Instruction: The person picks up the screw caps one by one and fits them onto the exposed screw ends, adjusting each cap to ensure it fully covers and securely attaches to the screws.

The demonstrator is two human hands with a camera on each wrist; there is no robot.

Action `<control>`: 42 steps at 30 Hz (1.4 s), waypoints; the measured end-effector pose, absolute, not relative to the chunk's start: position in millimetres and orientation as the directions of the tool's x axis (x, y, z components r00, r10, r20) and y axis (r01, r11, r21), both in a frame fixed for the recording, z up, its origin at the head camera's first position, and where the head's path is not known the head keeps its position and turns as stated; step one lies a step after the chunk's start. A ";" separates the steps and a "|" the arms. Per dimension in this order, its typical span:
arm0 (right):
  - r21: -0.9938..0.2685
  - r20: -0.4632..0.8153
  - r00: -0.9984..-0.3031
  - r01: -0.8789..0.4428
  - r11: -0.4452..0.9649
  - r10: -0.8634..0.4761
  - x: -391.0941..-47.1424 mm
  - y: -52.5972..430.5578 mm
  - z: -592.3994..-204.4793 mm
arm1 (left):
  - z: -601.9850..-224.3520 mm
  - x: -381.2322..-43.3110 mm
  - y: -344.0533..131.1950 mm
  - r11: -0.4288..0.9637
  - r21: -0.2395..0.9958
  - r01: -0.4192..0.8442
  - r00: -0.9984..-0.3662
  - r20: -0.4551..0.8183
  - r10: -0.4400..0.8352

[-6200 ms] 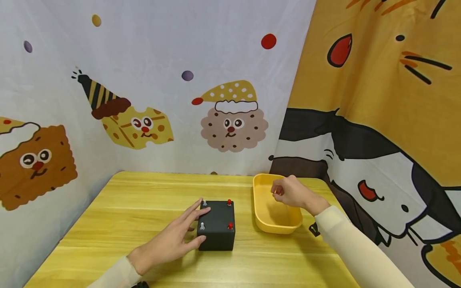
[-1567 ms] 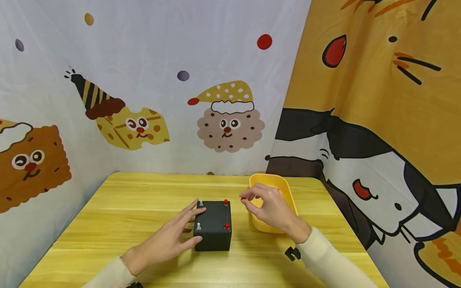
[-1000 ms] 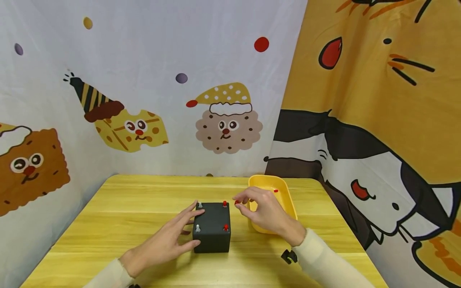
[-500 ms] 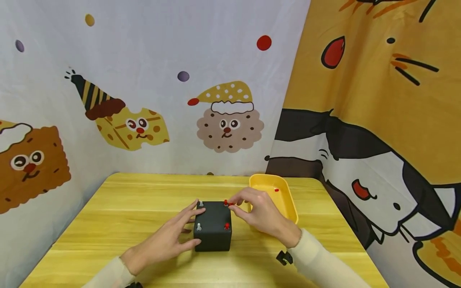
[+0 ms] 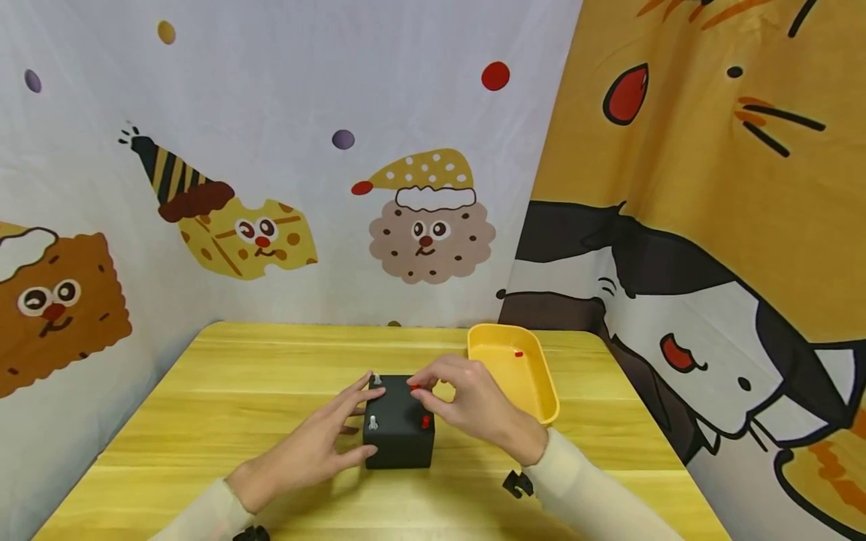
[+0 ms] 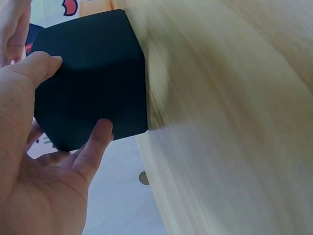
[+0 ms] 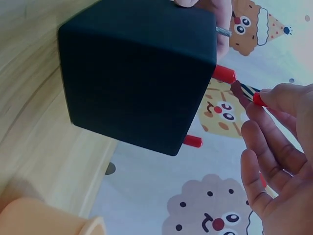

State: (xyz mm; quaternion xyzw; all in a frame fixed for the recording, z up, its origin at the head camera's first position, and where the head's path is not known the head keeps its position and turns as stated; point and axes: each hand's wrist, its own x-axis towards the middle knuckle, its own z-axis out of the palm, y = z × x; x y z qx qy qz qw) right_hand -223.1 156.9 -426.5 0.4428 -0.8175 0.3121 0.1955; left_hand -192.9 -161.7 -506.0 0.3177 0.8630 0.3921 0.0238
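A black box [image 5: 401,421] stands on the table, with metal threaded posts at its left corners and red caps on the right ones. In the right wrist view one bare threaded post [image 7: 223,32] and two capped posts, with a near red cap [image 7: 224,74], stick out. My left hand [image 5: 307,451] rests spread against the box's left side, thumb on its front face and fingertips on its top edge. Between thumb and forefinger, my right hand [image 5: 473,398] pinches a small red cap [image 7: 259,99] above the box's far right corner, hiding the post there in the head view.
To the right of the box stands a yellow tray [image 5: 551,398] with a small red piece [image 5: 519,354] inside. The wooden table [image 5: 271,361] ends at printed cloth walls on the far and right sides.
From over the yellow tray, my right hand has moved left with the red cap to above the box's far right corner. My left hand has stayed against the box.
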 end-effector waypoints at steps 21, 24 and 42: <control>-0.293 0.618 -0.444 -0.896 0.334 -0.648 -220.9 130.9 -429.5 | -505.3 -192.3 -161.8 0.454 0.681 0.575 -0.769 0.260 0.584; -0.269 0.625 -0.430 -0.902 0.336 -0.651 -220.8 128.1 -429.2 | -505.2 -192.1 -161.8 0.461 0.685 0.564 -0.775 0.249 0.580; -0.273 0.596 -0.437 -0.899 0.342 -0.674 -216.1 117.6 -434.2 | -505.9 -195.1 -161.3 0.461 0.692 0.556 -0.778 0.237 0.582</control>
